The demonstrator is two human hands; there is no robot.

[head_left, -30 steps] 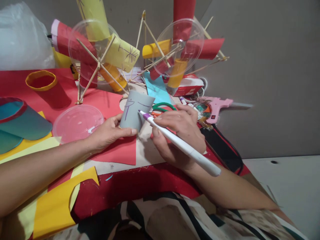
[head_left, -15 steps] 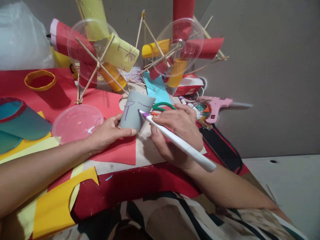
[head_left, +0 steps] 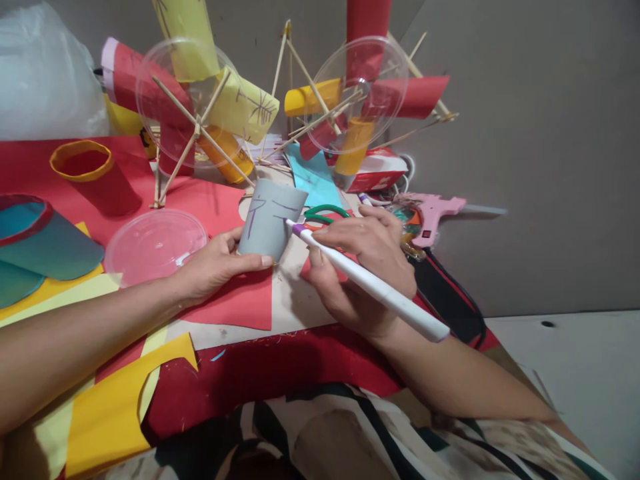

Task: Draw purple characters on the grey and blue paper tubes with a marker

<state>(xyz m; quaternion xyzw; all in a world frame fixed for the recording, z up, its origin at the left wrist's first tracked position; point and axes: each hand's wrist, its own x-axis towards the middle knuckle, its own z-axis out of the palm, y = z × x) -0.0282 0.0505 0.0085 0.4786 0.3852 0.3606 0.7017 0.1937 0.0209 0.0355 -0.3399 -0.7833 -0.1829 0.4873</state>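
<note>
My left hand (head_left: 215, 263) grips a grey paper tube (head_left: 267, 230) by its lower end, thumb on the near side. Purple lines are drawn on the tube's face. Between the fingers and thumb of my right hand (head_left: 360, 263) is a white marker pen (head_left: 375, 283) with a purple collar. Its tip meets the tube's right side, at the end of a short line. Green-handled scissors (head_left: 327, 212) lie just behind my right hand, partly covered. Left of my left hand lies a clear round plastic lid (head_left: 156, 247).
Two stick-frame wheels with plastic discs (head_left: 175, 100) and coloured paper tubes stand at the back. A pink glue gun (head_left: 433, 210) lies right, near a black pouch (head_left: 445, 293). A red tube (head_left: 103, 183), blue-green tubes (head_left: 55, 240) and cut yellow paper (head_left: 115, 407) are on the left.
The marker and my right hand have moved slightly right along the tube. A second short purple line now shows below the upper one. The tube has turned a little in my left hand.
</note>
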